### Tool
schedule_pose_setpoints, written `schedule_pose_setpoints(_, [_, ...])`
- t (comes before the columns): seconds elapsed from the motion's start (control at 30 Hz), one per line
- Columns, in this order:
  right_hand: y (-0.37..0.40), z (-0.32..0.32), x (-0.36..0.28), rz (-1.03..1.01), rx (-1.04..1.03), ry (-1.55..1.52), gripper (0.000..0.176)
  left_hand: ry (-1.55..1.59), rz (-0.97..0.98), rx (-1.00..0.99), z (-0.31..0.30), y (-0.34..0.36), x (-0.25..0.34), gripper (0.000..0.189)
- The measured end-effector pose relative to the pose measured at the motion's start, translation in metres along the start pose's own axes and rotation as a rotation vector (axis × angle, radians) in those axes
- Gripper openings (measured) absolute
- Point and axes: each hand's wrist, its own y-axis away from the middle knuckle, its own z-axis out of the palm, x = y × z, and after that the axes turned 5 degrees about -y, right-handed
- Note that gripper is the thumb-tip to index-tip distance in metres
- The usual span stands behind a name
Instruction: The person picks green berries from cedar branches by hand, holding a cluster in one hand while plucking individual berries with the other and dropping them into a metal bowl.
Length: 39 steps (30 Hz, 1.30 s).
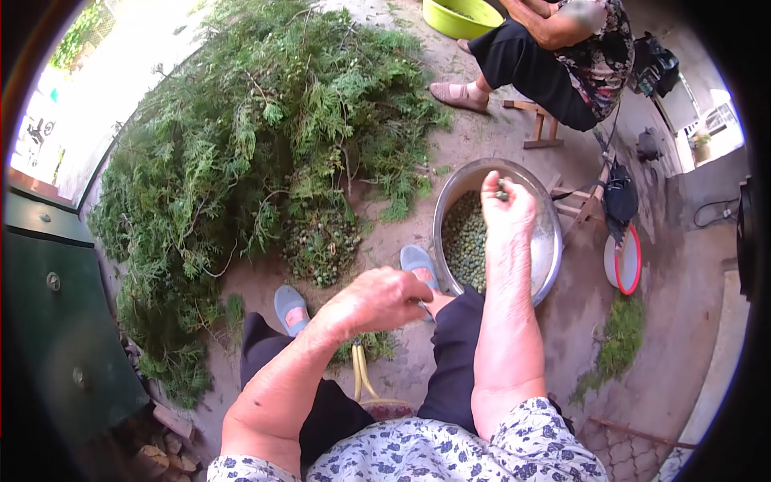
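Observation:
My right hand is raised over a wide metal basin, its fingers curled around a few small green cones. Many more round green cones lie inside the basin, part of them hidden behind my forearm. My left hand is closed in front of my knees, left of the basin. Its fingers are bent inward, and whatever they may hold is hidden. A cluster of cones still on twigs lies on the ground beyond my feet, at the edge of a large heap of cut evergreen branches.
Another person sits on a low wooden stool at the upper right, by a yellow-green tub. A red-rimmed white container and loose green sprigs are on the right. A dark green metal door stands left.

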Motion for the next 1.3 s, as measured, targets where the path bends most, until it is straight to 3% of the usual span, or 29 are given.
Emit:
schedule_pose_setpoints(0.03, [0.001, -0.002, -0.007, -0.088, 0.039, 0.013, 0.032, -0.035, 0.032, -0.087, 0.007, 0.002, 0.003, 0.028])
schedule_pose_setpoints(0.1, [-0.001, -0.014, -0.018, -0.197, -0.129, 0.251, 0.049, -0.063, 0.093, -0.146, 0.022, 0.001, 0.002, 0.033])
schedule_pose_setpoints(0.17, [0.002, -0.02, -0.027, -0.239, 0.034, 0.399, 0.049, -0.06, 0.155, -0.215, 0.027, 0.004, 0.005, 0.033])
schedule_pose_setpoints(0.23, [0.004, -0.016, -0.028, -0.193, 0.032, 0.219, 0.053, -0.037, 0.157, -0.217, 0.032, 0.006, 0.006, 0.032])
schedule_pose_setpoints(0.3, [0.018, 0.003, -0.022, -0.147, 0.158, 0.167, 0.051, -0.052, 0.117, -0.257, 0.037, 0.009, 0.008, 0.032])
schedule_pose_setpoints(0.43, [-0.019, -0.026, 0.015, 0.037, -0.047, 0.31, 0.027, -0.039, 0.095, -0.301, 0.038, 0.012, 0.013, 0.027])
schedule_pose_setpoints(0.5, [-0.026, -0.038, 0.051, 0.116, -0.195, 0.465, 0.011, -0.015, 0.087, -0.285, 0.039, 0.015, 0.014, 0.021])
schedule_pose_setpoints(0.57, [-0.011, -0.051, 0.088, 0.171, -0.31, 0.675, 0.014, -0.031, 0.138, -0.209, 0.041, 0.019, 0.011, 0.019])
schedule_pose_setpoints(0.6, [-0.008, -0.064, 0.105, 0.228, -0.364, 0.781, 0.023, -0.007, 0.167, -0.135, 0.047, 0.023, 0.006, 0.017])
schedule_pose_setpoints(0.7, [0.014, -0.104, 0.16, 0.328, -0.334, 1.143, 0.021, -0.123, 0.146, -0.077, 0.052, 0.032, 0.001, 0.017])
schedule_pose_setpoints(0.77, [0.028, -0.127, 0.19, 0.428, -0.363, 1.263, 0.02, -0.132, 0.15, -0.002, 0.047, 0.047, -0.001, 0.014])
schedule_pose_setpoints(0.83, [0.029, -0.159, 0.22, 0.477, -0.474, 1.31, 0.022, -0.196, 0.17, 0.201, 0.039, 0.063, -0.001, 0.011])
schedule_pose_setpoints(0.9, [0.032, -0.177, 0.248, 0.504, -0.53, 1.361, 0.02, -0.134, 0.131, 0.192, 0.029, 0.075, -0.001, 0.019])
schedule_pose_setpoints(0.97, [0.035, -0.187, 0.27, 0.493, -0.723, 1.518, 0.018, -0.156, 0.091, 0.166, 0.025, 0.082, -0.003, 0.024])
schedule_pose_setpoints(1.03, [0.007, -0.244, 0.311, 0.209, -1.005, 1.681, 0.024, -0.173, 0.073, 0.23, 0.024, 0.089, -0.007, 0.023])
schedule_pose_setpoints(1.1, [0.007, -0.254, 0.323, 0.282, -1.013, 1.736, 0.032, -0.177, 0.038, 0.22, 0.025, 0.09, -0.009, 0.025])
schedule_pose_setpoints(1.17, [0.013, -0.257, 0.326, -0.203, -1.35, 1.952, 0.033, -0.189, 0.031, 0.274, 0.027, 0.091, -0.013, 0.023])
schedule_pose_setpoints(1.3, [0.023, -0.246, 0.323, -0.251, -1.381, 1.851, 0.038, -0.203, -0.011, 0.228, 0.012, 0.092, -0.017, 0.022])
